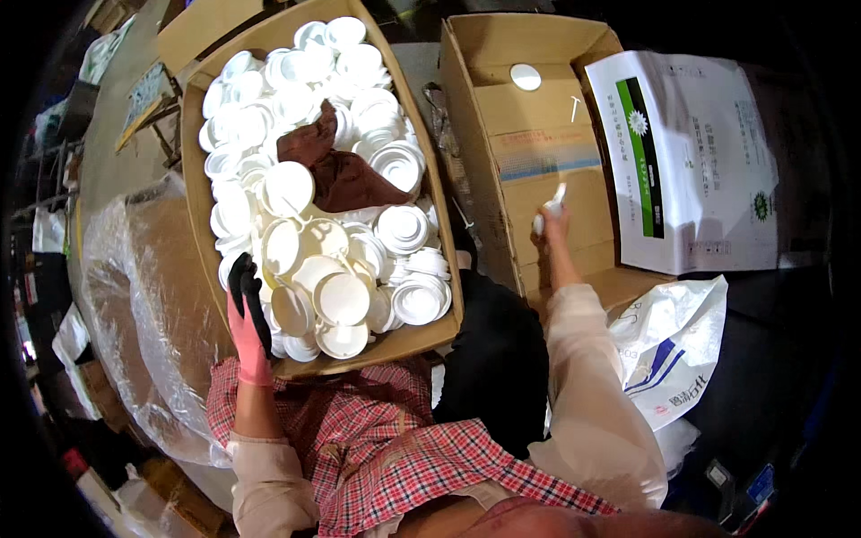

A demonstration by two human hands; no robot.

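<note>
A cardboard box [444, 260] in front of me is heaped with round white plastic lids [289, 187]. On the heap lies a crumpled dark brown cloth [345, 175]. My left hand [248, 309], in a pink and black glove, is at the box's near left wall beside the lids; its fingers look stretched out with nothing in them. Over a second cardboard box [511, 117] on the right, my right hand [553, 226] is closed round a small white piece [558, 197] whose kind I cannot make out. Inside that box are one white disc [526, 77] and a small T-shaped white piece [575, 108].
A printed white carton panel [708, 161] stands against the right box's side. Near it lies a white plastic bag [673, 350]. Clear plastic sheeting [143, 305] covers something brown on the left. My checked red apron [386, 457] reaches the near box.
</note>
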